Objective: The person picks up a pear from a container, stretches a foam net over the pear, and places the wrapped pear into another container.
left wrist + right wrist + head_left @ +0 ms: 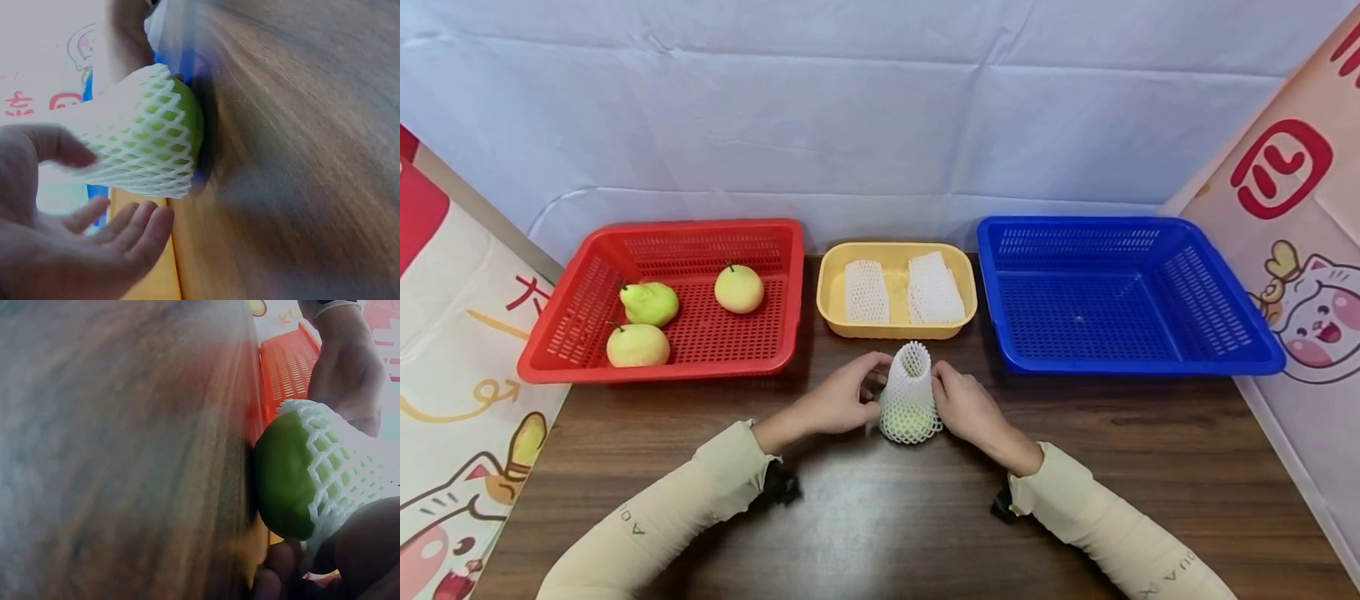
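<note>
A green fruit (910, 423) stands on the table inside a white foam net (907, 388), whose narrow open end points up. In the right wrist view, much of the fruit's lower part (280, 478) is bare below the net's edge (337, 469). My right hand (973, 407) pinches the lower side of the net, thumb and fingers (281, 559) at its rim. At the net's other side is my left hand (837, 400); the left wrist view shows this hand (75, 250) with fingers spread and loosely bent, its thumb beside the net (147, 134).
A red basket (793, 333) at the left holds three yellow-green fruits (739, 289). Behind the hands, a yellow tray (895, 332) contains several white foam nets (867, 292). The blue basket (1131, 367) stands at the right on the wooden table (887, 517).
</note>
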A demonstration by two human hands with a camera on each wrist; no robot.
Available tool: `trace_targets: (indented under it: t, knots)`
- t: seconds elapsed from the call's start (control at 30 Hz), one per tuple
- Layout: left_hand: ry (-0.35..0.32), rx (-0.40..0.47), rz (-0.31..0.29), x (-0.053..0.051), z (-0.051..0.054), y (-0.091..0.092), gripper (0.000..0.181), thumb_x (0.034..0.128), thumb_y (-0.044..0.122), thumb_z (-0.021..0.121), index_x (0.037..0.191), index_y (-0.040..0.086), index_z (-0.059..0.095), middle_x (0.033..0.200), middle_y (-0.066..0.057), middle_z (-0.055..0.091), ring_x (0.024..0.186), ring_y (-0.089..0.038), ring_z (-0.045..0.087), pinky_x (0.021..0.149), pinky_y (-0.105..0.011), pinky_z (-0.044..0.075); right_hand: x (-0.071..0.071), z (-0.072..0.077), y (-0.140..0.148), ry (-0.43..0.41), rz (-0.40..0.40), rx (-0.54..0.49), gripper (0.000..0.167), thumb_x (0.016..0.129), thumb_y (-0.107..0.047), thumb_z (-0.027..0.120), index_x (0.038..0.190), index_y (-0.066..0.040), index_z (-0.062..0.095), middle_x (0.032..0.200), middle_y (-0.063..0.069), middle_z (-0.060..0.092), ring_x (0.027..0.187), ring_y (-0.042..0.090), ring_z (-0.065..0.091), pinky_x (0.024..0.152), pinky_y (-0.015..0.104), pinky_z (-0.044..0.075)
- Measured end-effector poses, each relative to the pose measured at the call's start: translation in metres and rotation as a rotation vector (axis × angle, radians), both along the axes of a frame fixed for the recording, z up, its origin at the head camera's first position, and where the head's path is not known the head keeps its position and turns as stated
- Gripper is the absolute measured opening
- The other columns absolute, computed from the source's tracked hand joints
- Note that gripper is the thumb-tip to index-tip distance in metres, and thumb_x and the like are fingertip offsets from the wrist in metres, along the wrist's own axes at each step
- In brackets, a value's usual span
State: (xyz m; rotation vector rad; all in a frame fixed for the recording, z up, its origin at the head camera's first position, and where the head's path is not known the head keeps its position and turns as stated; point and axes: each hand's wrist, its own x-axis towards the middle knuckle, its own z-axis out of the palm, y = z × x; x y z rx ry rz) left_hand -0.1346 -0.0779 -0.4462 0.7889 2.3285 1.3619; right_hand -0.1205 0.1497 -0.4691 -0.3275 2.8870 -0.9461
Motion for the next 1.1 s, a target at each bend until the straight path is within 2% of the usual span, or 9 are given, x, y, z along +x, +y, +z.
trace_targets:
  t: [0.13,0.27,0.37,0.47,0.53,0.63,0.77,1.0,1.1]
  knots:
    - [0.082,-0.065,-0.082,0.004,0.003,-0.003,0.070,0.0842,0.012,0.079,0.144,-0.004,0.045,0.137,-0.018,0.054,0.124,-0.028,0.054,0.101,-0.041,0.052,0.001,0.003,0.001,0.026,-0.002,-0.016,0.010,0.104,-0.013,0.054,0.100,-0.006,0.061,0.075,0.002,0.061,0.066,0.019,0.058,0.058,0.038,0.049]
    - [0.133,-0.122,-0.065,0.008,0.002,0.000,0.076,0.0829,0.025,0.086,0.143,-0.002,0.048,0.134,-0.016,0.057,0.126,-0.026,0.054,0.108,-0.042,0.045,0.001,0.007,0.003,0.068,0.022,-0.059,0.006,0.101,-0.008,0.057,0.103,-0.005,0.062,0.090,0.008,0.067,0.080,0.023,0.065,0.069,0.043,0.054]
    - [0.137,-0.133,-0.040,0.009,0.002,0.003,0.074,0.0819,0.024,0.088,0.141,-0.002,0.051,0.131,-0.015,0.060,0.123,-0.027,0.056,0.106,-0.043,0.047,0.002,0.012,0.009,0.065,0.092,-0.152,0.018,0.098,0.001,0.055,0.114,-0.002,0.063,0.107,0.013,0.068,0.096,0.028,0.066,0.083,0.045,0.056]
    - [0.137,-0.134,-0.022,0.010,0.001,0.004,0.072,0.0817,0.022,0.088,0.139,-0.002,0.052,0.129,-0.015,0.060,0.120,-0.027,0.057,0.104,-0.041,0.049,0.005,0.019,0.016,0.001,0.214,-0.284,0.037,0.092,0.008,0.056,0.129,0.002,0.059,0.125,0.019,0.064,0.109,0.032,0.065,0.090,0.046,0.056]
    - [0.121,-0.120,-0.018,0.010,0.001,0.005,0.070,0.0820,0.019,0.088,0.138,-0.002,0.052,0.129,-0.016,0.060,0.120,-0.028,0.058,0.101,-0.038,0.052,0.008,0.024,0.020,-0.056,0.288,-0.340,0.046,0.091,0.007,0.060,0.137,0.003,0.054,0.133,0.021,0.060,0.115,0.034,0.064,0.093,0.046,0.057]
    - [0.095,-0.090,-0.014,0.010,0.000,0.006,0.066,0.0821,0.015,0.087,0.136,-0.003,0.053,0.127,-0.016,0.060,0.118,-0.028,0.059,0.094,-0.032,0.056,0.011,0.027,0.024,-0.099,0.370,-0.348,0.052,0.096,-0.005,0.068,0.144,0.002,0.049,0.142,0.020,0.055,0.122,0.034,0.061,0.096,0.044,0.056]
    - [0.080,-0.087,-0.013,0.010,-0.001,0.007,0.065,0.0820,0.013,0.087,0.136,-0.003,0.054,0.128,-0.017,0.059,0.119,-0.028,0.058,0.091,-0.031,0.058,0.012,0.026,0.023,-0.101,0.393,-0.328,0.057,0.096,-0.017,0.074,0.144,0.001,0.048,0.144,0.019,0.054,0.125,0.033,0.060,0.098,0.042,0.055]
    - [0.092,-0.150,-0.018,0.011,-0.001,0.007,0.069,0.0807,0.018,0.089,0.136,-0.002,0.054,0.128,-0.015,0.059,0.117,-0.026,0.059,0.092,-0.036,0.057,0.011,0.023,0.022,-0.102,0.373,-0.339,0.057,0.089,-0.008,0.079,0.138,0.001,0.051,0.138,0.019,0.058,0.122,0.034,0.060,0.095,0.039,0.057]
    - [0.112,-0.174,-0.024,0.012,-0.001,0.006,0.072,0.0791,0.021,0.090,0.136,-0.002,0.054,0.128,-0.015,0.060,0.118,-0.027,0.058,0.098,-0.039,0.054,0.011,0.024,0.022,-0.122,0.369,-0.335,0.060,0.086,-0.005,0.081,0.138,0.000,0.051,0.137,0.020,0.057,0.120,0.035,0.062,0.093,0.038,0.057]
